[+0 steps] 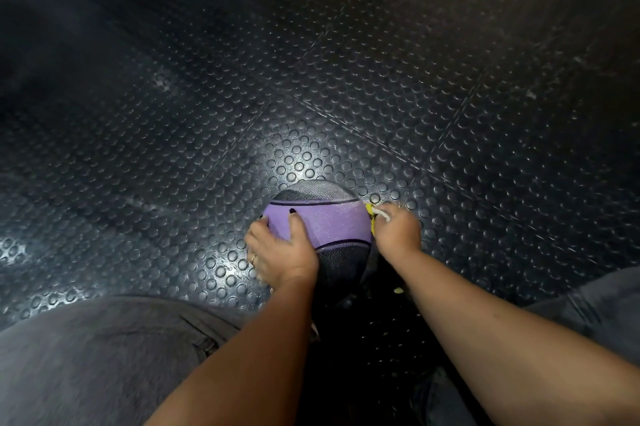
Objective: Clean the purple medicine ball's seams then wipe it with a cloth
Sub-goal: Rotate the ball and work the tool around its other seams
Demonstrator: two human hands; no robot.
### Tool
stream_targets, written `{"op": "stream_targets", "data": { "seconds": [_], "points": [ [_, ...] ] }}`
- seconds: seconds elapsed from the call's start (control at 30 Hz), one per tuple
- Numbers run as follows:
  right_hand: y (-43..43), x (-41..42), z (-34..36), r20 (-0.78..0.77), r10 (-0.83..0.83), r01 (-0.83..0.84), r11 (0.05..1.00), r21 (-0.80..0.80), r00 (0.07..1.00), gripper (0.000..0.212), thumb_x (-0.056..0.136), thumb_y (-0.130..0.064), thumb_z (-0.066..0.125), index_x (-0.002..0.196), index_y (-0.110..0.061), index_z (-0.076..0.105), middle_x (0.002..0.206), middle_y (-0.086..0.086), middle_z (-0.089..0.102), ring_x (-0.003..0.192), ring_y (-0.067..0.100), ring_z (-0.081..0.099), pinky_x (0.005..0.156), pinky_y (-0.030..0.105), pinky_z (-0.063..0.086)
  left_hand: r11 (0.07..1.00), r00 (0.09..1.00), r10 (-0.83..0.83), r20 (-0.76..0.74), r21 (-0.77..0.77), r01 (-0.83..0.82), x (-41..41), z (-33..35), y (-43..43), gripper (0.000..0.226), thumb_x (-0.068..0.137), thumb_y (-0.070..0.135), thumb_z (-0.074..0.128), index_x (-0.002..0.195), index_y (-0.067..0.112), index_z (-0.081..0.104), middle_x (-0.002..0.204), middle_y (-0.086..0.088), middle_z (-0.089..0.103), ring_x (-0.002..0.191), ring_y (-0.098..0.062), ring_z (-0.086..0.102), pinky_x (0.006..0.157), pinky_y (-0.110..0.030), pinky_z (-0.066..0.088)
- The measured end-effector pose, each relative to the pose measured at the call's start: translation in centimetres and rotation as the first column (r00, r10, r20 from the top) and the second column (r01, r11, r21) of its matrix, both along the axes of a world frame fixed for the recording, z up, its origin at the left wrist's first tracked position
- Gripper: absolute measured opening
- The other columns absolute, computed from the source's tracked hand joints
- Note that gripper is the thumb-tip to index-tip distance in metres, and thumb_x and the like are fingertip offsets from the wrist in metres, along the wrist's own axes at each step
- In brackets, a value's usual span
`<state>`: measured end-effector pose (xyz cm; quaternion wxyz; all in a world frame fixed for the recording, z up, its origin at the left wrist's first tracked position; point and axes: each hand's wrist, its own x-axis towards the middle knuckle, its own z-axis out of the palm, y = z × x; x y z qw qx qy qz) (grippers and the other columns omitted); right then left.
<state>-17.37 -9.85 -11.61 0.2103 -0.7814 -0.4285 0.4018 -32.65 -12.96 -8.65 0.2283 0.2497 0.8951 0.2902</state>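
Purple medicine ball [332,221], one only, sits on the studded floor [346,96] between two hands. The left hand [280,249] has its fingers curled round the ball's side. The right hand [398,228] has its fingers clamped on one yellow-and-white tool [371,210] at the ball's right edge.

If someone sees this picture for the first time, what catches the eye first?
The purple medicine ball, bright at the lower centre on the dark studded floor. The left hand holds its left side; the right hand grips a small yellow-and-white tool at its right edge.
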Motion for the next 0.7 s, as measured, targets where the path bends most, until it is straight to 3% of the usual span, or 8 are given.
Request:
{"op": "stream_targets", "data": {
  "seconds": [0.07,0.13,0.3,0.4,0.53,0.6,0.7],
  "points": [
    [0.1,0.2,0.0,0.021,0.012,-0.010,0.994,-0.108,1.000,0.029,0.092,-0.005,0.049,0.113,-0.007,0.069,0.106,0.021,0.068,0.091,0.031,0.060,0.065,0.025,0.033,1.000,1.000,-0.022,-0.009,0.002,0.022,0.2,0.0,-0.1,0.070,0.076,0.065,0.043,0.125,0.017,0.050,0.130,-0.008,0.047,0.110,-0.031,0.054,0.096,-0.045,0.039],
    [0.3,0.1,0.4,0.051,0.037,-0.032,0.994,-0.102,0.998,0.029,0.092,-0.006,0.048,0.113,-0.007,0.068,0.107,0.021,0.067,0.095,0.033,0.060,0.067,0.027,0.035,0.999,0.999,-0.033,-0.021,0.011,0.033,0.3,0.0,0.0,0.071,0.074,0.067,0.041,0.124,0.017,0.051,0.130,-0.008,0.047,0.111,-0.032,0.054,0.098,-0.046,0.039],
    [-0.1,-1.6,2.5,0.092,0.195,-0.210,0.956,0.206,0.977,0.028,0.090,-0.004,0.053,0.112,-0.009,0.068,0.109,0.012,0.061,0.089,0.025,0.055,0.070,0.019,0.031,1.000,0.999,-0.018,-0.033,-0.022,0.017,0.2,0.0,0.2,0.072,0.075,0.064,0.042,0.128,0.016,0.050,0.132,-0.009,0.047,0.113,-0.035,0.053,0.100,-0.050,0.039],
    [-0.4,-2.7,3.6,0.138,0.313,-0.342,0.881,0.327,0.940,0.027,0.088,-0.008,0.056,0.110,-0.014,0.070,0.107,0.007,0.059,0.090,0.026,0.058,0.080,0.025,0.043,1.000,0.999,-0.029,-0.044,-0.012,0.029,0.3,0.0,0.2,0.073,0.074,0.063,0.042,0.128,0.015,0.051,0.131,-0.011,0.047,0.112,-0.037,0.053,0.098,-0.049,0.038],
    [-0.4,-3.1,4.0,0.199,0.520,-0.554,0.739,0.384,0.831,0.026,0.088,-0.020,0.049,0.106,-0.022,0.068,0.100,0.002,0.055,0.083,0.028,0.060,0.073,0.038,0.052,0.999,0.998,-0.040,-0.044,0.019,0.041,-0.1,-0.3,-0.1,0.081,0.068,0.072,0.035,0.123,0.016,0.052,0.127,-0.011,0.049,0.112,-0.038,0.053,0.095,-0.050,0.040],
    [-0.5,-2.8,3.6,0.199,0.504,-0.540,0.748,0.386,0.840,0.029,0.088,-0.018,0.047,0.107,-0.024,0.068,0.101,0.001,0.056,0.082,0.029,0.061,0.071,0.039,0.053,0.999,0.998,-0.048,-0.042,0.022,0.049,-0.4,-0.4,-0.4,0.077,0.070,0.071,0.039,0.123,0.016,0.052,0.128,-0.009,0.049,0.111,-0.035,0.053,0.095,-0.048,0.040],
    [-0.5,-1.9,2.8,0.168,0.370,-0.406,0.842,0.356,0.914,0.032,0.086,-0.005,0.052,0.109,-0.019,0.070,0.104,0.002,0.058,0.083,0.027,0.061,0.075,0.031,0.051,0.996,0.995,-0.089,-0.036,0.026,0.090,-0.5,-0.4,-0.4,0.068,0.074,0.065,0.045,0.122,0.017,0.052,0.127,-0.007,0.048,0.110,-0.032,0.054,0.096,-0.047,0.039]
  ]
}}
